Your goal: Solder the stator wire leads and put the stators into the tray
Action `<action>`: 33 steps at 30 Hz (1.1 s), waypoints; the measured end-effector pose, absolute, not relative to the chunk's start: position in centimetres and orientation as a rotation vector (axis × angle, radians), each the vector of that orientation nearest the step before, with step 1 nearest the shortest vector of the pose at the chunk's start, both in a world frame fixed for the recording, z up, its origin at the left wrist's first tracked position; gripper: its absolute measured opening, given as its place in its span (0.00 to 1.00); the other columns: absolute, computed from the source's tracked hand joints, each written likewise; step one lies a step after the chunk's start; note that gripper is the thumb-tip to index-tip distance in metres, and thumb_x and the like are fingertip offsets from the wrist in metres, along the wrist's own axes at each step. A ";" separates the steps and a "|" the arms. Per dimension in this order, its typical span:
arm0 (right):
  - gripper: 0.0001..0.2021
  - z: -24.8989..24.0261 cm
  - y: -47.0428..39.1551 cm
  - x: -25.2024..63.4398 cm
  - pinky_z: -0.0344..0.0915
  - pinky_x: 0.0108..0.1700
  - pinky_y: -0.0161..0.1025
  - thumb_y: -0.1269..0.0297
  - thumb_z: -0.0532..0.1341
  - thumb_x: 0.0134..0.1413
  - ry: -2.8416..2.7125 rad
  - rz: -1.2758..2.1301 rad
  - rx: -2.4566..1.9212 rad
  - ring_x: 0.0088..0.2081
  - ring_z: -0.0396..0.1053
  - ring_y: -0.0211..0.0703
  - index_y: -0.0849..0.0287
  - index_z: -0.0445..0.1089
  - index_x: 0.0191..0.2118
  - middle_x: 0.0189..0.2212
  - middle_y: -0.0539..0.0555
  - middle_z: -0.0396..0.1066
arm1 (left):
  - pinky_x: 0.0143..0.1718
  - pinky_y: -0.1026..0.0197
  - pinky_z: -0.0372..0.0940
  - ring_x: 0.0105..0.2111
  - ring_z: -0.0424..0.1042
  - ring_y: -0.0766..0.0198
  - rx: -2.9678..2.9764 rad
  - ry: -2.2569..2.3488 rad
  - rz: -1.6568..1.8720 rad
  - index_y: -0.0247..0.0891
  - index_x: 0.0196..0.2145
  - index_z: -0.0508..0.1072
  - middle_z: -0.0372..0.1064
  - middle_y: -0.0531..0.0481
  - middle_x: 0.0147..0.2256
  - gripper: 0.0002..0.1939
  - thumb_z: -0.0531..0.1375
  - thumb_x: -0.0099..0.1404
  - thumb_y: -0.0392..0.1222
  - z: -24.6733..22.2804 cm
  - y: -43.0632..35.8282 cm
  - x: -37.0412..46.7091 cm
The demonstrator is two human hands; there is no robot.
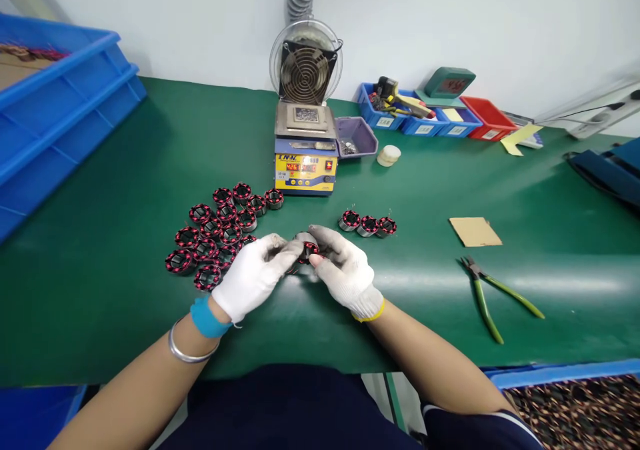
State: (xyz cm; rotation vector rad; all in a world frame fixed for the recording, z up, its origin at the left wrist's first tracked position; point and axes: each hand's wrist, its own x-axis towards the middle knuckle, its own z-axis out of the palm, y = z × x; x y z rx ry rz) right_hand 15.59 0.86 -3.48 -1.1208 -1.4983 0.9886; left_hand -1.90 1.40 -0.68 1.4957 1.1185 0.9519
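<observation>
A motor stator [307,245], a ring with a grey metal outside and red-and-black windings, is held between both hands above the green bench. My left hand [257,267], in a white glove, grips its left side with thumb and fingers. On the other side my right hand [345,269], gloved too, has its fingers closed round the ring; a bare thumb tip shows. Beside my left hand stand several similar stators [211,228] in a close group. Ahead and to the right are 3 more stators [369,225] in a row, with thin wire ends sticking up.
A yellow-and-blue solder pot [305,170] with a fan behind it stands at the back. Green-handled cutters [483,290] and a cardboard square [475,231] lie right. Blue crates [65,110] are stacked left; small bins [425,125] line the wall. A purple tray [357,137] adjoins the pot.
</observation>
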 end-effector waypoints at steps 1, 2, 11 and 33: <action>0.22 -3.4 0.8 15.6 0.70 0.48 0.44 0.61 0.62 0.48 -1.513 0.944 -1.150 0.45 0.72 0.46 0.57 0.69 0.52 0.47 0.57 0.72 | 0.23 0.65 0.57 0.20 0.59 0.69 1.486 1.115 0.931 0.37 0.23 0.66 0.62 0.55 0.20 0.17 0.58 0.61 0.52 -0.3 1.4 -2.0; 0.22 -3.4 0.8 15.6 0.70 0.48 0.44 0.62 0.62 0.47 -1.516 0.901 -1.183 0.44 0.72 0.46 0.57 0.69 0.51 0.47 0.57 0.72 | 0.22 0.66 0.56 0.20 0.58 0.69 1.485 1.099 0.905 0.37 0.21 0.64 0.61 0.55 0.19 0.17 0.58 0.61 0.50 0.1 1.3 -2.2; 0.22 -3.2 1.3 15.5 0.73 0.40 0.42 0.61 0.63 0.45 -1.320 0.887 -1.216 0.35 0.72 0.42 0.59 0.69 0.49 0.39 0.56 0.74 | 0.20 0.65 0.56 0.19 0.60 0.68 1.538 1.097 1.016 0.37 0.24 0.66 0.63 0.53 0.20 0.17 0.56 0.61 0.53 0.3 1.5 -3.6; 0.21 3.1 7.9 17.7 0.69 0.46 0.46 0.61 0.62 0.46 -1.653 0.393 -1.340 0.40 0.71 0.46 0.60 0.70 0.48 0.39 0.56 0.74 | 0.23 0.65 0.58 0.21 0.62 0.68 1.639 1.216 0.991 0.37 0.24 0.66 0.63 0.54 0.21 0.18 0.56 0.63 0.53 -0.6 -0.5 -0.9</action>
